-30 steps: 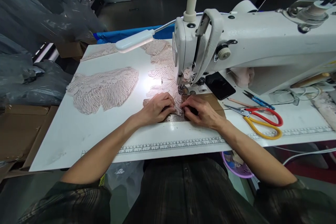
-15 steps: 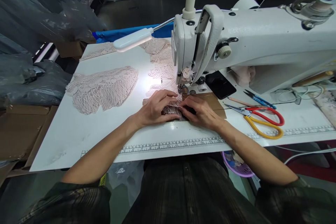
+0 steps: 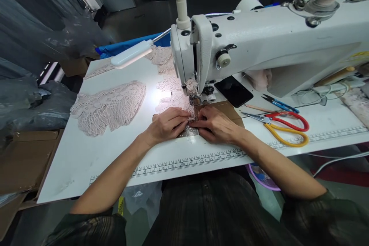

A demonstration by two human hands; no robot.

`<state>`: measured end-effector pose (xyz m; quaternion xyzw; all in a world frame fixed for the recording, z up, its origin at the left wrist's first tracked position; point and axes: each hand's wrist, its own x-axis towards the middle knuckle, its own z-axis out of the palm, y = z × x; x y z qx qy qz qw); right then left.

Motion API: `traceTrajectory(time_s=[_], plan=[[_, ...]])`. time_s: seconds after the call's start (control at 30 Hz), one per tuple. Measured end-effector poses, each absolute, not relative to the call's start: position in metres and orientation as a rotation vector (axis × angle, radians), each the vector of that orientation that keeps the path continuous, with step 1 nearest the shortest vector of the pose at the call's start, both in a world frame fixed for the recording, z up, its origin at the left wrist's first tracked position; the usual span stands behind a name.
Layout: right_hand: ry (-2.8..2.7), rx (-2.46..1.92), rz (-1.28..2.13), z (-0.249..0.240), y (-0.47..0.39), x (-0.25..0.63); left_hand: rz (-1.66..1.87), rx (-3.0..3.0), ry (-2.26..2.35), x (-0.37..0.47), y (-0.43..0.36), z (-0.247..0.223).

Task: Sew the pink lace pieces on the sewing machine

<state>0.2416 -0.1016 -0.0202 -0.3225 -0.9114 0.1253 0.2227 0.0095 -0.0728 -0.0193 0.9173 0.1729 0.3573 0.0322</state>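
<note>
Pale lace [image 3: 177,102] lies on the desk [image 3: 62,165] just by the sewing machine's [image 3: 248,34] presser foot [image 3: 192,102]; its open mesh could pucker or snag if the left hand [image 3: 168,123] and right hand [image 3: 218,125] pulled unevenly. Each grip looks narrow, fingertips pinched at the lace's near edge.

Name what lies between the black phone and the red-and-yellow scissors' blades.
The head view shows a thin, pencil-like stick between the phone and those blades.
</note>
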Motion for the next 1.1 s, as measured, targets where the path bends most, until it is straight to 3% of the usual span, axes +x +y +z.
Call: traceTrajectory(time_s=[0.4,0.67,1.1], plan=[[-2.397,-0.885,0.668,-0.014,-0.089,0.251,0.917,2.937,0.537,0.011,-0.076,-0.014],[-2.353,-0.954,0.412,-0.032,-0.079,0.251,0.863,2.984,0.503,0.010,-0.079,-0.007],[-2.338,-0.889,0.326,-0.034,-0.087,0.249,0.831,3.175,0.387,0.012,-0.079,-0.005]])
